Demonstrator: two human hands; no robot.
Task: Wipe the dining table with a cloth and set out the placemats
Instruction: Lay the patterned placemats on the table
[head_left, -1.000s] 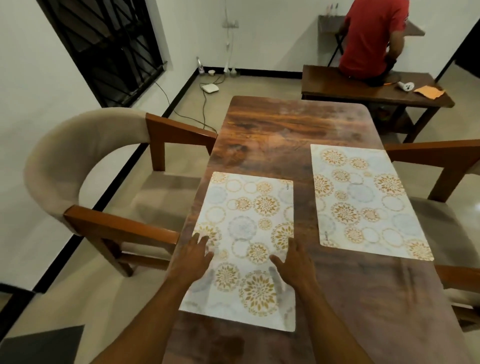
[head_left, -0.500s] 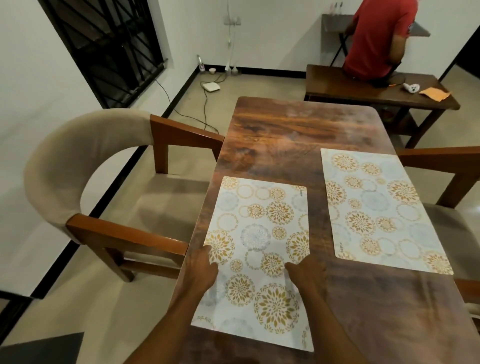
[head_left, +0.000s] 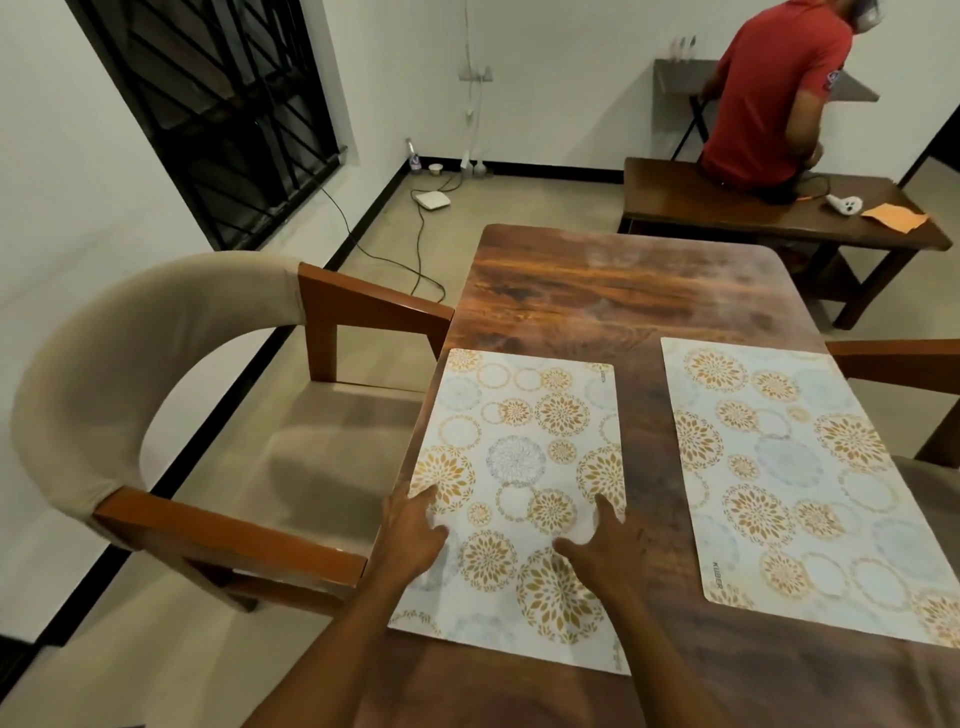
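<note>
Placemats look nearly sorted, we reckon. Our left hand (head_left: 410, 525) and right hand (head_left: 608, 540) lie flat with fingers spread, pressing the left placemat (head_left: 519, 457) by the dining table (head_left: 623, 280) edge and gripping nothing. The right placemat (head_left: 779, 493) sits opposite. Wiping looks done; maybe more mats to go. We spot no containers on it.

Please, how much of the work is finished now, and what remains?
Done: the right placemat lies flat on the dining table. In hand: the left hand and right hand press flat on the left placemat, by the table's left edge. Left: perhaps more placemats; the far end has none. Whether the table was wiped I cannot tell.
</note>
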